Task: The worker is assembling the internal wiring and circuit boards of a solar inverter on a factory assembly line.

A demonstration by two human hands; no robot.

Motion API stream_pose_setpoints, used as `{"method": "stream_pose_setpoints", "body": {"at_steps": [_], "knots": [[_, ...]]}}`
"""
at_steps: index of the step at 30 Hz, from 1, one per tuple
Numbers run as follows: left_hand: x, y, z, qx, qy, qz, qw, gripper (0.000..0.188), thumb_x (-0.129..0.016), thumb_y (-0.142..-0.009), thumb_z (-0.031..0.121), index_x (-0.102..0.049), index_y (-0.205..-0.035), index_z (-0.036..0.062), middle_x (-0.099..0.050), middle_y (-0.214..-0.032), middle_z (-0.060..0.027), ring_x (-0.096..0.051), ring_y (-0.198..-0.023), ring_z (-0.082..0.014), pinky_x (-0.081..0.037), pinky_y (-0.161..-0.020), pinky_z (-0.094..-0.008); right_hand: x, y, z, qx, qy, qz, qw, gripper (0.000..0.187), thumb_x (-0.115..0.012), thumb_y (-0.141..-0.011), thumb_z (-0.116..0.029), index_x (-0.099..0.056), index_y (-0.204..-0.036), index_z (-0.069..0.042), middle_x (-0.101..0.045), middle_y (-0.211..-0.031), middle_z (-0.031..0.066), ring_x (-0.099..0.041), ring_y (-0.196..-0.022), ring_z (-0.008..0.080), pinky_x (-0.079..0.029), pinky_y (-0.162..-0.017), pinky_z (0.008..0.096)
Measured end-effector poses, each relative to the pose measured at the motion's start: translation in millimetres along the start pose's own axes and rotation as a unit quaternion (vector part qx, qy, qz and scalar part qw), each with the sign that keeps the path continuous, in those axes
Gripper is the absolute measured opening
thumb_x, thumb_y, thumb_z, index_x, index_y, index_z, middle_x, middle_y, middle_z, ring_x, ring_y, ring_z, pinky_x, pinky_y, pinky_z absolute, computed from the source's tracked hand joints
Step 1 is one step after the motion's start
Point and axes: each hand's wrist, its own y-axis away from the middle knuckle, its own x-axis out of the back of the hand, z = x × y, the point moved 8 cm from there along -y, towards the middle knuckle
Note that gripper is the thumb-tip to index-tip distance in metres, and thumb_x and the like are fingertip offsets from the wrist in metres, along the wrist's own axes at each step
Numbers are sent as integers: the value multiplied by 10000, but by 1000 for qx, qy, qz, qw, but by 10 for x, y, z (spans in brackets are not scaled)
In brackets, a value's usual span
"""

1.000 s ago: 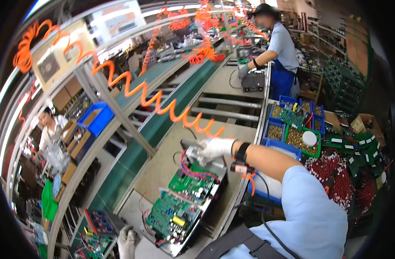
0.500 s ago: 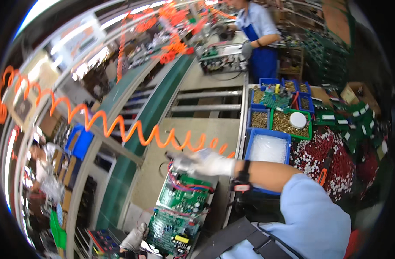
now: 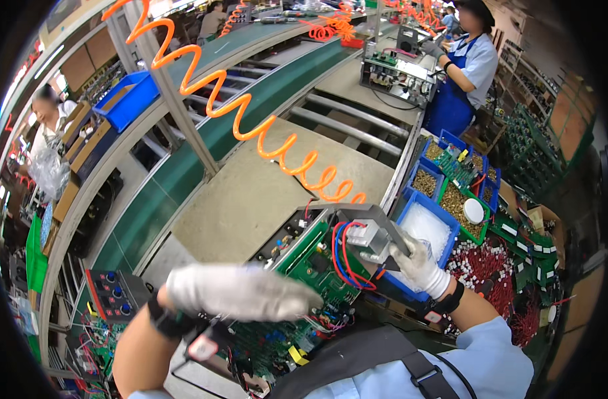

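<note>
In front of me a dark metal chassis (image 3: 377, 211) sits at a slant, with green circuit boards (image 3: 312, 256) in it. At its far right corner is a silver metal block (image 3: 370, 241), with red and blue wires (image 3: 340, 256) looping beside it. My right hand (image 3: 418, 267), in a white glove, is closed round the chassis edge next to that block. Over the nearer boards hovers my gloved left hand (image 3: 241, 292), smeared by motion, its fingers stretched toward the right. It hides part of the boards, and nothing shows in it.
An orange coiled hose (image 3: 234, 106) hangs across the bench. To the right are a blue bin of clear plastic pieces (image 3: 423, 226), a green tray of brass-coloured parts (image 3: 460, 206) and red wires with white connectors (image 3: 480, 266). A control box (image 3: 114, 292) stands left. A co-worker (image 3: 460, 73) stands farther along.
The view has swung. My left hand has come from the boards' left side to above them. My right hand has moved to the right-hand chassis edge, and the chassis now lies at another angle.
</note>
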Motion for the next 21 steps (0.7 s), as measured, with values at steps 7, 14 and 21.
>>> {"method": "stream_pose_setpoints", "body": {"at_steps": [7, 14, 21], "knots": [[1083, -717, -1799, 363, -20, 206, 908, 329, -569, -892, 334, -631, -984, 24, -651, -751, -110, -632, -660, -256, -514, -688, -388, 63, 198, 10, 23, -17, 39, 999, 496, -496, -912, -64, -389, -1385, 42, -541, -1314, 193, -525, -1222, 265, -379, -1032, 340], [1021, -750, -2352, 268, 45, 311, 911, 395, -616, -837, 163, -536, -1195, 20, -585, -787, -20, -482, -565, -60, -386, -478, -207, 72, 272, 123, 65, -34, 32, 997, 539, -542, -913, -81, -358, -1400, 56, -535, -1301, 214, -552, -1172, 309, -400, -1007, 360], [721, -525, -1395, 82, 392, 444, 801, 411, -557, -890, 112, -515, -1288, 18, -612, -880, -29, -463, -562, -51, -375, -510, -173, 20, 251, 159, 26, -44, 0, 999, 545, -522, -928, -80, -322, -1417, 53, -485, -1373, 199, -464, -1286, 276, -342, -1068, 355]]}}
